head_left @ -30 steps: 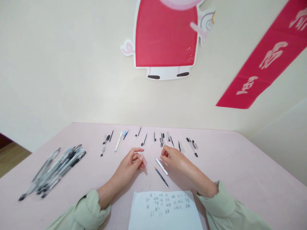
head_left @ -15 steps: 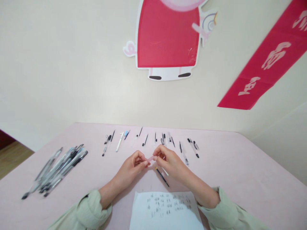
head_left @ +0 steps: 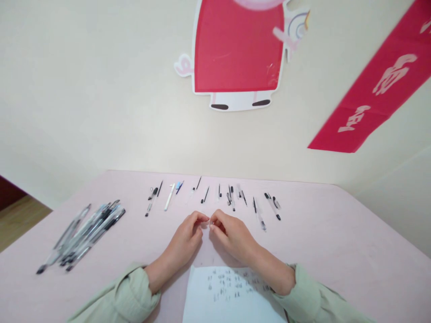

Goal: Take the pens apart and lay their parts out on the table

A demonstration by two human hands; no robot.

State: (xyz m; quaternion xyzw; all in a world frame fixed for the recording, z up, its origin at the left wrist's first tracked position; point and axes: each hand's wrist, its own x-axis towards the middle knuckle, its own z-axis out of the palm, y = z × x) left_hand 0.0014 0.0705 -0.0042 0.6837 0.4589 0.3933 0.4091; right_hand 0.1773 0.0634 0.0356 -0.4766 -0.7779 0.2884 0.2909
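Note:
My left hand [head_left: 186, 235] is curled at the middle of the table, its fingertips almost meeting those of my right hand [head_left: 232, 233]. Both hands have bent, closed fingers, and what lies between them is too small and covered to make out. Below them is a white sheet [head_left: 232, 309] with rows of dark handwriting. Beyond my hands lie pen parts: a black refill [head_left: 205, 194], a clear pen barrel [head_left: 260, 220] and a black-tipped pen piece [head_left: 272, 207].
A pile of clear and black pens [head_left: 90, 237] lies at the left of the pink-covered table [head_left: 330, 251]. A white pen [head_left: 169, 197] and a blue pen cap [head_left: 178, 185] lie at the back. Behind rises a wall with a red cartoon cutout [head_left: 239, 49] and a red banner [head_left: 373, 94].
My hands have drawn closer together. The pale pink piece between their fingers is now hidden. A black refill and a white stick beside my right hand are now covered from view.

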